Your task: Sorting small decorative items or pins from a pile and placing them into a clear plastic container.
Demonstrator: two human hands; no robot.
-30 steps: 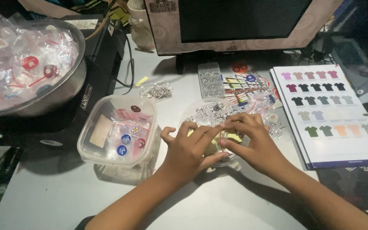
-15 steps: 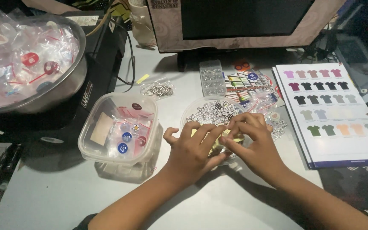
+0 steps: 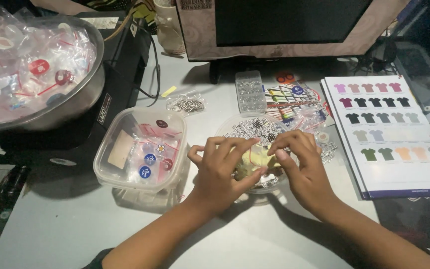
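From the head view, the left hand (image 3: 220, 172) and right hand (image 3: 304, 167) meet over a round clear plastic tub (image 3: 247, 128) on the grey table (image 3: 75, 234); the fingers of both pinch a small, soft pale-yellow piece (image 3: 256, 160), its long axis too hidden to tell. Just left sits a squarish clear container (image 3: 125, 172) of glossy round badges, with a steel bowl (image 3: 83, 102) of crinkly bags beyond

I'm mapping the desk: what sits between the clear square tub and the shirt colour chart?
In the head view, a round clear container lies between the square tub and the colour chart, with the left hand and right hand pinching a yellowish item over it.
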